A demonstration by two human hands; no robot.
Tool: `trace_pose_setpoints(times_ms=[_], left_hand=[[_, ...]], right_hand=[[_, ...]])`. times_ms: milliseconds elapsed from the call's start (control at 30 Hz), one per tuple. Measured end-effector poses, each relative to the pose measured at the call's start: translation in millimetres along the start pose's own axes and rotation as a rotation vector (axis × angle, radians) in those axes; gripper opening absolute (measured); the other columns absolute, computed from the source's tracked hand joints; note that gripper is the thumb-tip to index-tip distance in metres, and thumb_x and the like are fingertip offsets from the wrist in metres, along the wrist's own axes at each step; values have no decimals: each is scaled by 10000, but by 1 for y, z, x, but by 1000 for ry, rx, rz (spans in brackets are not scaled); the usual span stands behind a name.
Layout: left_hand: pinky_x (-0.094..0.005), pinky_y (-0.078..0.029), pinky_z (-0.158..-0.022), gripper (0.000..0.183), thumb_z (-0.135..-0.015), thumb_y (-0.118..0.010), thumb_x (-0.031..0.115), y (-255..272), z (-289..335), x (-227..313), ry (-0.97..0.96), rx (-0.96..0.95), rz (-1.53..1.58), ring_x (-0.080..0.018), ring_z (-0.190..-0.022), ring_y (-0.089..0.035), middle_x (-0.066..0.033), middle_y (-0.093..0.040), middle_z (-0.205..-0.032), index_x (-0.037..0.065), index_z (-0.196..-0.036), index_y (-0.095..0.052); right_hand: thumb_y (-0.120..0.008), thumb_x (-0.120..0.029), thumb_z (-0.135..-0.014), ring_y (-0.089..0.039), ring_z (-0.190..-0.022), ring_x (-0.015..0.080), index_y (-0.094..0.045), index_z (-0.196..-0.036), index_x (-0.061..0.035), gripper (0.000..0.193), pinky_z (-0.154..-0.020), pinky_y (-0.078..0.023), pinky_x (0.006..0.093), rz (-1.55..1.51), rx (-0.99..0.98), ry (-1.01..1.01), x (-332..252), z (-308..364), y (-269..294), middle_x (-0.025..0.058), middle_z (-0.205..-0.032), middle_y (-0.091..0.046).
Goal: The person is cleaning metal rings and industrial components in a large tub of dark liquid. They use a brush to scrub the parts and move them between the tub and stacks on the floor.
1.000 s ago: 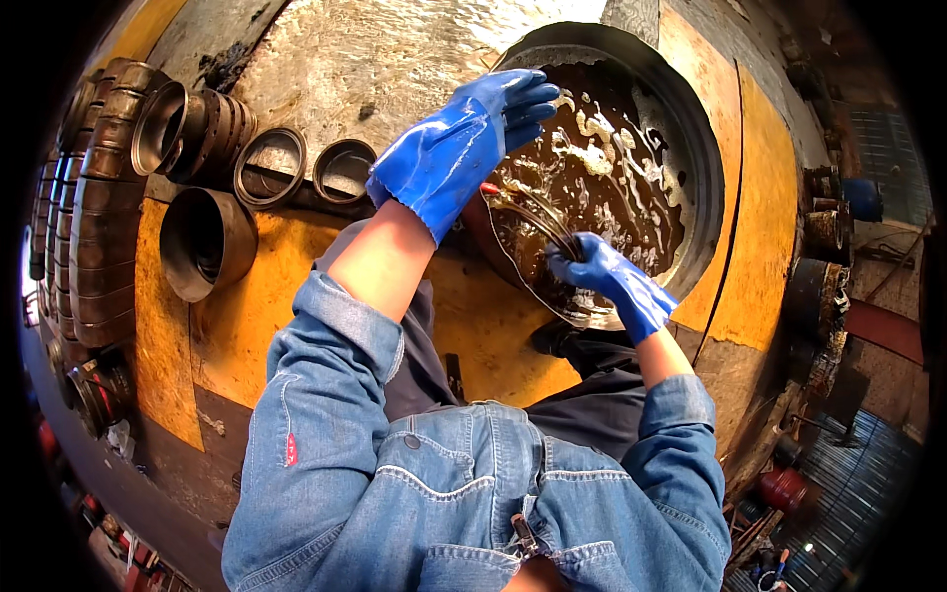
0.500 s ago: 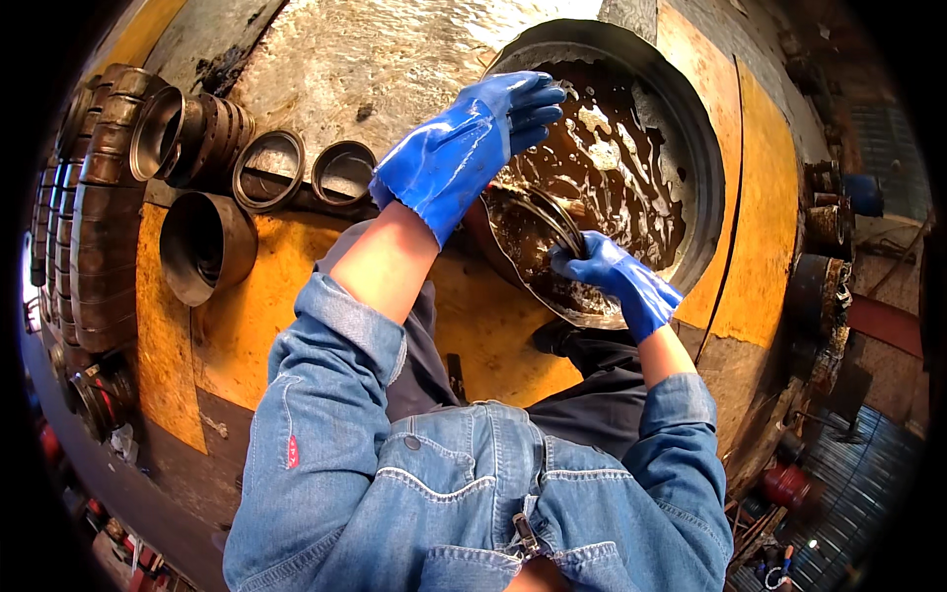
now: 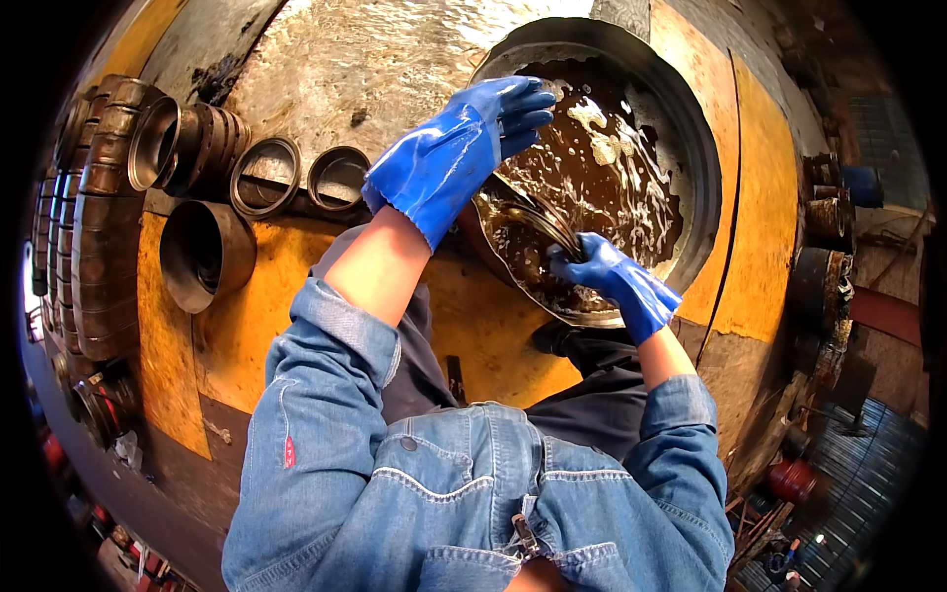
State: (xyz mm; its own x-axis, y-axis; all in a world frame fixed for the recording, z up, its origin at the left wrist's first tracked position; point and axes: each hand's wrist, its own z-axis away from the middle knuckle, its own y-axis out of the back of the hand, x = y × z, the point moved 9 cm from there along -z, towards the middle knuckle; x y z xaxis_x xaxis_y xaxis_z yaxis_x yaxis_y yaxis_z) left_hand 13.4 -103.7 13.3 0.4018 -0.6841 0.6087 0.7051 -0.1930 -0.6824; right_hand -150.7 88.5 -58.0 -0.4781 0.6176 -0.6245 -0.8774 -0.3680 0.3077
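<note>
A large round dark metal tub (image 3: 702, 148) holds brown, foamy liquid (image 3: 631, 187). My right hand (image 3: 617, 281), in a blue rubber glove, is closed on the near side of a thin metal ring (image 3: 545, 222), which tilts in the liquid at the tub's near left. Above the tub's left rim is my left hand (image 3: 469, 148), in the same kind of glove, its fingers stretched out to the right and slightly apart. The thumb and palm of this hand are hidden, and no object shows in it. The glove hides part of the ring's far end.
To the left, several round metal rings (image 3: 266, 178) stand in a row, with a wide metal cylinder (image 3: 202, 255) nearer me. Stacked ribbed metal pieces (image 3: 107, 227) stand farther left. Yellow-brown boards (image 3: 758, 207) lie under and beside the tub. Dark cans (image 3: 824, 286) line the right.
My left hand has shifted slightly left and down. The ring looks blurred and the liquid's foam pattern has changed. My right hand stays in about the same place.
</note>
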Motion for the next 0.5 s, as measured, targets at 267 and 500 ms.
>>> trace_pose_setpoints(times_ms=[267, 500], left_hand=[[-359, -624, -897, 322, -1100, -552, 330, 6, -3, -4, 54, 38, -11, -179, -1072, -763, -34, -797, -1165, 122, -1303, -693], [-366, -635, -891, 319, -1098, -557, 324, 5, 3, -2, 26, 39, -11, -190, -1044, -770, -64, -790, -1196, 116, -1293, -701]], right_hand=[[-703, -403, -906, -697, -850, 238, -710, -1204, 9, 508, -812, -540, 357, 242, 211, 42, -84, -13, -5, 157, -943, -756], [-745, -357, -925, -655, -840, 171, -751, -1085, -27, 367, -801, -514, 348, -53, 0, 67, -23, -2, -9, 70, -913, -739]])
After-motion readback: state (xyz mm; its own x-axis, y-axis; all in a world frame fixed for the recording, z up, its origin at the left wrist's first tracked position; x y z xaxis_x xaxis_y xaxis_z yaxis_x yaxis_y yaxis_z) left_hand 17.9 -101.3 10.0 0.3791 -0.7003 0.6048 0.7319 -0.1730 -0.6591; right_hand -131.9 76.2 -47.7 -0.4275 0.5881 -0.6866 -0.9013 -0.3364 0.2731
